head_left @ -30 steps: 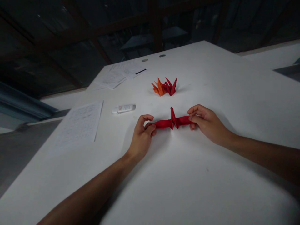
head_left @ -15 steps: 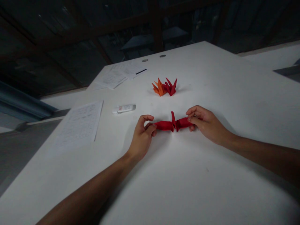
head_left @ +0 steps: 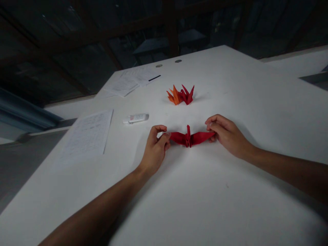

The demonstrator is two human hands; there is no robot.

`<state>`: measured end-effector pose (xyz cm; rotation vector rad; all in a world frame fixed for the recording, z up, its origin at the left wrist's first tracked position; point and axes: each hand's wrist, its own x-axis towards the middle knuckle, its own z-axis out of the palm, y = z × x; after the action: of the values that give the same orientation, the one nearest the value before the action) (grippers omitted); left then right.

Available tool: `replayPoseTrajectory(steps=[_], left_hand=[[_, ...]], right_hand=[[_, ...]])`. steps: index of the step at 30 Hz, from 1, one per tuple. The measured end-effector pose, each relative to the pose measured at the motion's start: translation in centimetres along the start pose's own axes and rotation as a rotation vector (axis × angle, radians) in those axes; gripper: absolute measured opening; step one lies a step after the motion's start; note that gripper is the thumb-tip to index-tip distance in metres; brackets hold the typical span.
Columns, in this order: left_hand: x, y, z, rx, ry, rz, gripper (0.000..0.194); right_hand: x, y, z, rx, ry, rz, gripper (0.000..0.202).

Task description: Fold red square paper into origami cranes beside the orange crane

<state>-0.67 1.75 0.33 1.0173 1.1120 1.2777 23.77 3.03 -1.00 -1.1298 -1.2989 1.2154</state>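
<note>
A red folded paper crane [head_left: 188,139] is stretched sideways between my two hands, low over the white table [head_left: 205,198]. Its two wings spread left and right, and a narrow point stands up at its middle. My left hand [head_left: 156,147] pinches the tip of the left wing between thumb and fingers. The tip of the right wing is pinched in my right hand [head_left: 227,135]. Beyond them stand an orange paper crane [head_left: 174,96] and another red paper crane [head_left: 188,95], side by side and touching.
Left of the cranes lies a white tube-like object [head_left: 136,118] with printing on it. A printed sheet [head_left: 87,135] rests near the left edge, and more papers [head_left: 125,82] lie at the far left. Two round discs [head_left: 159,66] are near the back edge.
The wings of the held red crane are spread wider and curve more, and its middle sits slightly lower. My right hand has moved slightly to the right. Both hands keep their pinch.
</note>
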Motion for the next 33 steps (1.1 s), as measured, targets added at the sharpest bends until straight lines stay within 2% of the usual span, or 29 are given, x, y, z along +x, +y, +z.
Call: replayPoseTrajectory(steps=[9,12,17,22,25,28,33], left_hand=[[0.0,0.2,0.2,-0.069,0.028,0.002,0.017],[0.2,0.3,-0.2,-0.098,0.064,0.054,0.013],[1.4,0.3,-1.5,0.012,0.129,0.181,0.010],[1.8,0.6,-2.1,0.148,0.011,0.188,0.010],[1.5,0.8,-2.0,0.299,-0.044,0.188,0.016],[1.2,0.9,-1.8,0.392,-0.101,0.180,0.018],[1.3,0.7,-1.8,0.342,-0.120,0.140,0.019]], right_hand=[[0.2,0.0,0.1,0.146,0.065,0.037,0.004],[0.2,0.0,0.2,0.174,0.074,0.043,0.004],[0.7,0.3,-0.3,0.120,0.065,-0.004,0.004],[2.6,0.5,-2.3,-0.225,0.109,-0.158,0.003],[3.2,0.6,-2.9,-0.235,0.121,-0.133,0.003],[3.1,0.7,-2.8,-0.252,0.077,-0.126,0.005],[2.8,0.7,-2.5,-0.240,0.018,-0.117,0.011]])
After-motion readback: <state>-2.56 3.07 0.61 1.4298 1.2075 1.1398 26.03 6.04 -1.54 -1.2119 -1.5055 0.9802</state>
